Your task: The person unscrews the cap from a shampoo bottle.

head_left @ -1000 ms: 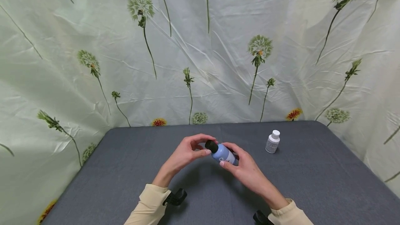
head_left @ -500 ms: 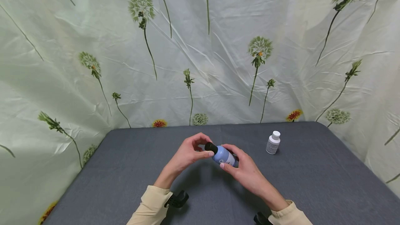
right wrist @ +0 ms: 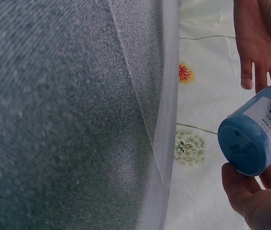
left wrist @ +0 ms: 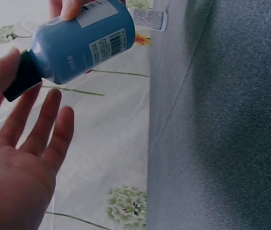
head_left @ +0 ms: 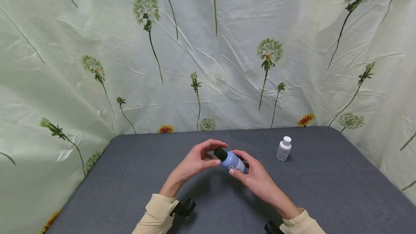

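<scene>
Bottle gripped by right hand, left hand wide beside cap, touch unclear, white bottle upright beyond

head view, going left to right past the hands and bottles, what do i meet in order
Left hand → blue bottle, tilted with its black cap toward the left hand → right hand, gripping that bottle → white bottle, standing upright.
</scene>
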A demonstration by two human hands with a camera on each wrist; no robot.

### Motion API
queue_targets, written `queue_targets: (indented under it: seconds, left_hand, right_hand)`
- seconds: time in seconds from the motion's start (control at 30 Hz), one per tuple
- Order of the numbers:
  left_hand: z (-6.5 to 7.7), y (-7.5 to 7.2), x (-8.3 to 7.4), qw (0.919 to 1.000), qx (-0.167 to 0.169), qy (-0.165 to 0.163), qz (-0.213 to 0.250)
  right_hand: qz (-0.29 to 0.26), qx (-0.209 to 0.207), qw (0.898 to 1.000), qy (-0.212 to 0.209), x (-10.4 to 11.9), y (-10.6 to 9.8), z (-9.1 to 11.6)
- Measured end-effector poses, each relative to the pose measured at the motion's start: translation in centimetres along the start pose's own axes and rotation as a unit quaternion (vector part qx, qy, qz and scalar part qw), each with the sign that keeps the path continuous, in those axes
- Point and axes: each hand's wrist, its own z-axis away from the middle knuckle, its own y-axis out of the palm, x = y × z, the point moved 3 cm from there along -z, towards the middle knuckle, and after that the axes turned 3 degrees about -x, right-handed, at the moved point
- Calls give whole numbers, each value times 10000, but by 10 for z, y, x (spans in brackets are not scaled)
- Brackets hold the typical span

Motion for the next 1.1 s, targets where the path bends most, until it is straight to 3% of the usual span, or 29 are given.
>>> queue_targets:
  seconds: [0.13,0.3,0.6,0.87,1.1]
  left_hand:
    - [0,0,4,9995,181,92,245]
    - [1,0,0,9986,155,-63,509]
    - [-5,-2,24,9986,-428,-258,-158]
    - [-3,-1,17,9955,-736,-560,-226]
    - [-5,-1,25,9949,-776,-572,-312]
  right_hand:
    - [-48,-5,10000,-67,0,-1,-1]
    - [-87,3,9999,-108,2,-2,-1]
    - [-60,24,10000,26,2,-2,0]
    - [21,15,10000,-35,2,0,0]
    - [-22,13,9998,-213,2,-1,1]
